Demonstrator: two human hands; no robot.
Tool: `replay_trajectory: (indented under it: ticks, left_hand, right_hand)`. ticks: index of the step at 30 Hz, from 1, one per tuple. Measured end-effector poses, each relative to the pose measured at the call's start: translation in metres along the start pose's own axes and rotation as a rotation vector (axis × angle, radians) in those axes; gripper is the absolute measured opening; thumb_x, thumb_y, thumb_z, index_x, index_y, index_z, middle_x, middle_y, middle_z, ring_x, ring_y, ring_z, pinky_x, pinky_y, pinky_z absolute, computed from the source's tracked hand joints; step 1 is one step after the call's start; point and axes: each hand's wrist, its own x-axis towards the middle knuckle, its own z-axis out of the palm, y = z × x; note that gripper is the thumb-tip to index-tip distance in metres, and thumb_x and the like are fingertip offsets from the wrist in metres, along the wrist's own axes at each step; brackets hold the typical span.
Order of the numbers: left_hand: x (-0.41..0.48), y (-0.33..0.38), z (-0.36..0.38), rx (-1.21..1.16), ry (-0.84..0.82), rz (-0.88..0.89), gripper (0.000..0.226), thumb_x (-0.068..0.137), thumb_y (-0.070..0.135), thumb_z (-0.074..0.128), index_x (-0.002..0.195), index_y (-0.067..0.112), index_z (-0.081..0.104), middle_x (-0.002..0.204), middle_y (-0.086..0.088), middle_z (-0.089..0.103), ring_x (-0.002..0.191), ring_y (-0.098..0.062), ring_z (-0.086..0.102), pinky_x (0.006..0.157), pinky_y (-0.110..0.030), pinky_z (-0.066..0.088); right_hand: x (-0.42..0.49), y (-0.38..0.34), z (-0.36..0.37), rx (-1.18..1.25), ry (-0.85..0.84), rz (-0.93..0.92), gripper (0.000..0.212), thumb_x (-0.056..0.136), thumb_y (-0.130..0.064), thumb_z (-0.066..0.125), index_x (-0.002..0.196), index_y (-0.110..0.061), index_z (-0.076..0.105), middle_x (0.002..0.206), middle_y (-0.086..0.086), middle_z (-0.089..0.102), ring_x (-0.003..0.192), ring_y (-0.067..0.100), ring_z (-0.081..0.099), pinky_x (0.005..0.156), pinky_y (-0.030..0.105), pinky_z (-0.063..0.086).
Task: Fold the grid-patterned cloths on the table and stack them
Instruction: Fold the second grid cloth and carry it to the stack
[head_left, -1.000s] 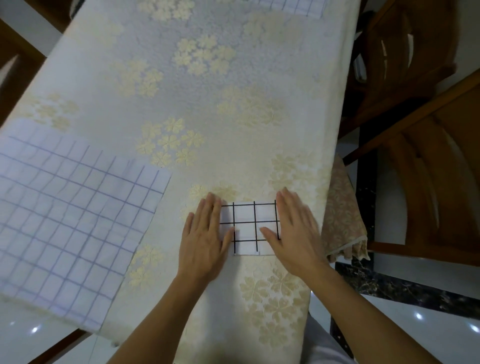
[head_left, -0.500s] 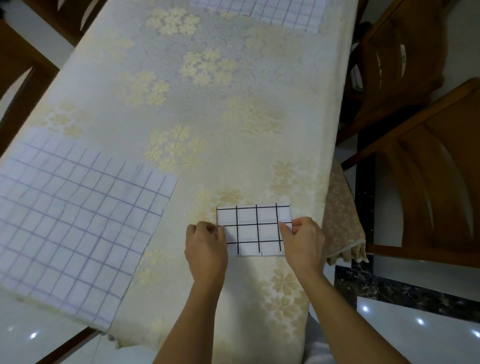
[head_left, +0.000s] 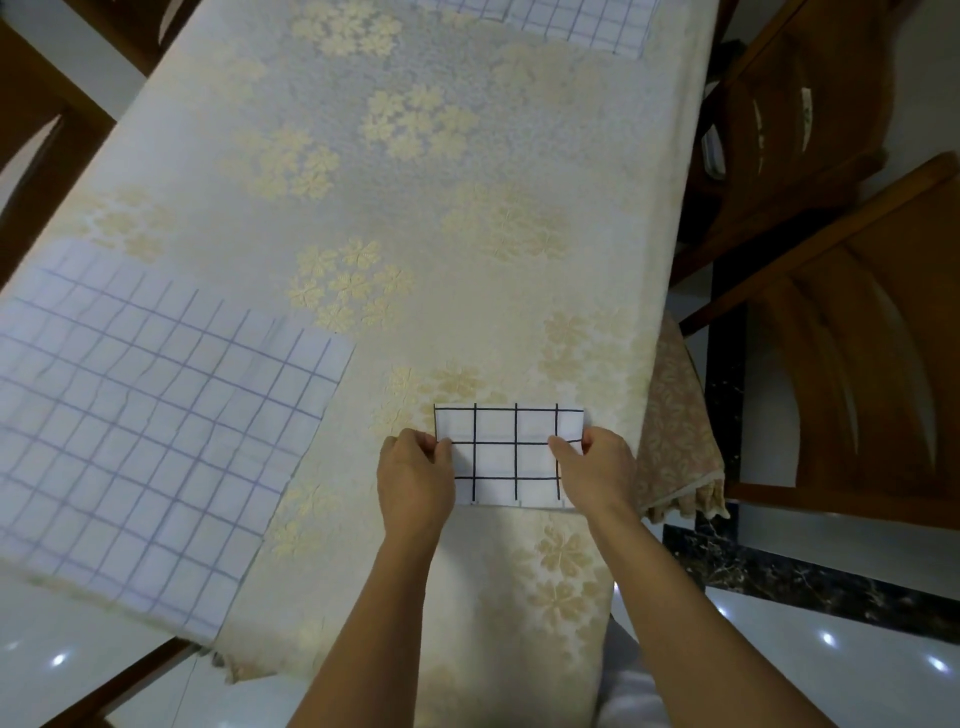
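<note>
A person is working bare-armed: the left forearm (head_left: 374, 623) and right forearm (head_left: 691, 613) are showing uncovered from the view's lower edge up to the wrists, and the left hand (head_left: 415, 483) and right hand (head_left: 597, 475) are likewise going bare. Low between the arms, a fold of pale, whitish-grey garment (head_left: 631, 691) is peeking in, its cut too cropped to tell.

A second ago both palms pressed flat on the cloth (head_left: 506, 460); now the left hand (head_left: 415, 480) and right hand (head_left: 597, 473) pinch its side edges.
</note>
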Motion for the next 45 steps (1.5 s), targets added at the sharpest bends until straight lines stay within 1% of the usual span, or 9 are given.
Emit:
replay_trajectory:
  ticks: [9,15,20,24,28,33,36,39,45]
  left_hand:
    - [-0.021,-0.009,-0.036,-0.489,-0.156,-0.101,0.013,0.092,0.021,0.068,0.101,0.013,0.063,0.088,-0.006,0.068,0.083,-0.023,0.065,0.079,-0.039,0.055]
    - [-0.050,-0.007,-0.064,-0.648,-0.265,-0.067,0.019,0.098,0.020,0.059,0.113,0.010,0.066,0.101,-0.007,0.074,0.095,-0.024,0.071,0.082,-0.040,0.059]
    - [-0.072,-0.005,-0.071,-0.616,-0.251,0.072,0.027,0.104,0.027,0.048,0.096,0.008,0.066,0.093,-0.009,0.071,0.087,-0.027,0.070,0.066,-0.035,0.059]
    - [-0.087,-0.007,-0.062,-0.465,-0.166,0.176,0.033,0.105,0.035,0.040,0.091,0.012,0.059,0.086,-0.008,0.066,0.080,-0.026,0.064,0.067,-0.046,0.055]
    - [-0.104,-0.015,-0.053,-0.334,-0.047,0.247,0.036,0.106,0.032,0.038,0.080,0.011,0.050,0.072,-0.004,0.053,0.066,-0.018,0.050,0.058,-0.030,0.035]
    - [-0.131,-0.025,-0.049,-0.312,0.116,0.319,0.028,0.105,0.026,0.043,0.080,0.016,0.049,0.064,0.001,0.048,0.058,-0.003,0.048,0.053,-0.018,0.035]
    - [-0.150,-0.029,-0.046,-0.369,0.179,0.268,0.026,0.105,0.030,0.043,0.082,0.020,0.052,0.067,-0.004,0.055,0.059,-0.013,0.056,0.054,-0.037,0.048]
    - [-0.178,-0.032,-0.045,-0.402,0.246,0.203,0.026,0.104,0.035,0.044,0.083,0.022,0.054,0.067,-0.006,0.058,0.055,-0.026,0.059,0.049,-0.044,0.051]
    - [-0.228,-0.063,-0.039,-0.433,0.462,0.103,0.022,0.102,0.028,0.049,0.082,0.022,0.054,0.063,0.002,0.053,0.054,-0.005,0.050,0.050,-0.019,0.040]
  right_hand:
    - [-0.019,-0.005,-0.027,0.280,-0.111,-0.133,0.037,0.095,-0.026,0.064,0.089,0.009,0.054,0.073,0.019,0.044,0.071,0.019,0.046,0.067,0.031,0.039]
    - [-0.046,-0.012,-0.054,0.428,-0.200,-0.224,0.016,0.089,-0.025,0.074,0.073,-0.023,0.074,0.067,-0.008,0.067,0.066,0.002,0.061,0.065,0.010,0.049]
    - [-0.070,-0.011,-0.070,0.431,-0.177,-0.291,0.050,0.092,-0.027,0.069,0.096,0.020,0.053,0.093,0.039,0.061,0.080,0.053,0.054,0.078,0.056,0.054]
    - [-0.085,-0.005,-0.074,0.385,-0.133,-0.401,0.047,0.098,-0.026,0.060,0.074,0.012,0.045,0.064,0.007,0.041,0.059,0.016,0.041,0.057,0.029,0.034]
    - [-0.102,0.004,-0.076,0.328,-0.101,-0.457,0.042,0.103,-0.023,0.050,0.066,-0.005,0.040,0.055,-0.011,0.035,0.052,0.004,0.031,0.051,0.019,0.029]
    - [-0.120,0.013,-0.080,0.188,-0.055,-0.574,0.036,0.106,-0.028,0.041,0.075,-0.012,0.047,0.061,-0.002,0.040,0.054,0.008,0.035,0.052,0.031,0.030]
    - [-0.123,0.018,-0.085,0.099,-0.087,-0.645,0.038,0.106,-0.031,0.039,0.076,-0.007,0.046,0.063,0.006,0.041,0.057,0.015,0.035,0.053,0.045,0.032]
    - [-0.128,0.025,-0.088,0.101,-0.167,-0.728,0.039,0.105,-0.029,0.040,0.074,-0.005,0.044,0.063,0.006,0.040,0.057,0.015,0.035,0.054,0.039,0.030]
    - [-0.143,0.045,-0.086,0.125,-0.304,-0.749,0.042,0.105,-0.027,0.045,0.064,-0.022,0.035,0.051,-0.013,0.035,0.051,0.003,0.028,0.049,0.023,0.024]
